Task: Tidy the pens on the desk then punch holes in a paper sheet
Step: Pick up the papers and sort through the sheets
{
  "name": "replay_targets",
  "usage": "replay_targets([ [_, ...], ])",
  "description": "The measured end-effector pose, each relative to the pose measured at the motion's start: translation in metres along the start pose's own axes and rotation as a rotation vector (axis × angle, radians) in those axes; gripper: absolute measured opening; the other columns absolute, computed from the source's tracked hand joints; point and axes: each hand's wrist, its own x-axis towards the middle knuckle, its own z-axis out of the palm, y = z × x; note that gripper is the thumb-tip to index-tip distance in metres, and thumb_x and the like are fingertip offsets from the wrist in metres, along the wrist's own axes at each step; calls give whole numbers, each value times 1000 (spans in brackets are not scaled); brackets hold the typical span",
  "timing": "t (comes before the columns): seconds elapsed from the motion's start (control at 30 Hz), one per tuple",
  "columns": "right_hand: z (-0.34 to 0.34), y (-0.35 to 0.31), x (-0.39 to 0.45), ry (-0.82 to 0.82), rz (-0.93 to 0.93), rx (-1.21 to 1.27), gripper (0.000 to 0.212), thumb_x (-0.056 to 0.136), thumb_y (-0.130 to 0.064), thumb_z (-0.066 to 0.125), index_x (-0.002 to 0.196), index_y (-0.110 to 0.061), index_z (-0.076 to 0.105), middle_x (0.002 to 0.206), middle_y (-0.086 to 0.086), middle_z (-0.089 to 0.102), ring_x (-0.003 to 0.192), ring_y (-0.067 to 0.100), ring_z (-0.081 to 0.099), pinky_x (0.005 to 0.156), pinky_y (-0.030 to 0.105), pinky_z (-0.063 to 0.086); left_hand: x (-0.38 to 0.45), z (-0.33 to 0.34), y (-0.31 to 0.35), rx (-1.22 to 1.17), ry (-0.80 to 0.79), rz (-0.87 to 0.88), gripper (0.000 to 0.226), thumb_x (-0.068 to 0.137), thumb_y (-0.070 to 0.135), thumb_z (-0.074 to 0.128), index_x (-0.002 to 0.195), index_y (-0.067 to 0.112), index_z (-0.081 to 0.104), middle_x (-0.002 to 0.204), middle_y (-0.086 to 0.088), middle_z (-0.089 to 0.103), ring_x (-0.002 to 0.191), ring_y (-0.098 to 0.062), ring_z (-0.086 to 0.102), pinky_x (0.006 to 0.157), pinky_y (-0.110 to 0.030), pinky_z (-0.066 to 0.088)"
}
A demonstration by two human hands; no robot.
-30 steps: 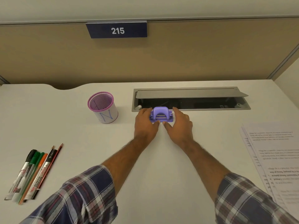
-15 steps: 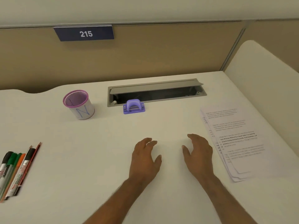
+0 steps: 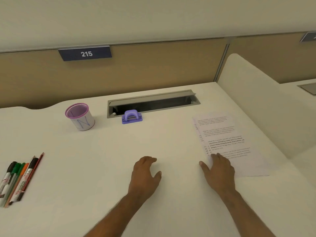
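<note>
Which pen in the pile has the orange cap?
The orange-capped pen lies in the middle of the row at the desk's left edge, between the green-capped marker and the black-capped marker.

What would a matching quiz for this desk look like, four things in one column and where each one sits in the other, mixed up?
Things:
1. cup
2. hole punch
3. pens
4. papers

Places:
A. under the right hand's fingertips
B. far left of the desk, lying flat
C. left of the hole punch, upright
D. against the front edge of the cable tray

Pairs: 1-C, 2-D, 3-B, 4-A
</note>
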Motion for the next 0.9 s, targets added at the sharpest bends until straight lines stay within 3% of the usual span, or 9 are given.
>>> replay_targets([
  [0.1, 1, -7, -11, -13, -36, 54, 48, 97, -38, 47, 136, -11, 48, 143, 8, 50, 132, 27, 41, 107, 41, 36, -3, 4, 11, -40, -17, -10, 46, 87, 32, 67, 131, 26, 56, 135, 13, 51, 129, -10, 44, 99, -14, 27],
  [0.23, 3, -16, -27, 19, -95, 250, 34, 95, -14, 50, 128, -12, 58, 119, 9, 66, 112, 28, 52, 95, 38, 43, -3, 11, 33, -189, -72, -100, 49, 85, 31, 69, 132, 24, 55, 133, 8, 55, 118, -12, 54, 102, -24, 42],
  [0.47, 5, -22, -42, -25, -80, 574, 36, 95, 4, 42, 123, -6, 63, 123, 11, 65, 115, 24, 57, 100, 19, 36, -1, 27, 83, -495, -223, -418, 55, 82, 22, 67, 135, 17, 49, 118, 1, 57, 91, -14, 62, 75, -32, 60],
  [0.57, 2, -22, -44, -64, -62, 648, 36, 95, 5, 42, 123, -4, 63, 126, 8, 65, 118, 21, 57, 102, 19, 35, -2, 36, 93, -542, -209, -475, 26, 82, 10, 60, 106, 15, 57, 108, -2, 61, 79, -14, 60, 64, -35, 63],
  [0.73, 1, -25, -45, -147, -35, 723, 35, 97, 2, 41, 123, -7, 63, 126, 5, 65, 118, 19, 57, 108, 29, 40, 0, 41, 104, -740, -217, -579, 20, 79, 9, 64, 98, 10, 69, 88, -5, 67, 67, -20, 57, 48, -23, 51],
  [0.83, 2, -25, -47, -162, -46, 749, 36, 95, 2, 42, 121, -9, 65, 122, 3, 67, 113, 16, 60, 104, 28, 43, 3, 38, 108, -733, -250, -610, 22, 78, 15, 65, 99, 10, 71, 79, -6, 68, 52, -17, 57, 41, -18, 32],
  [0.9, 1, -25, -49, -176, -57, 766, 37, 93, 1, 43, 119, -11, 66, 118, 0, 69, 109, 14, 61, 99, 24, 44, 6, 39, 107, -703, -279, -624, 18, 75, 18, 69, 91, 9, 70, 63, -3, 63, 42, -13, 50, 39, -15, 28],
])
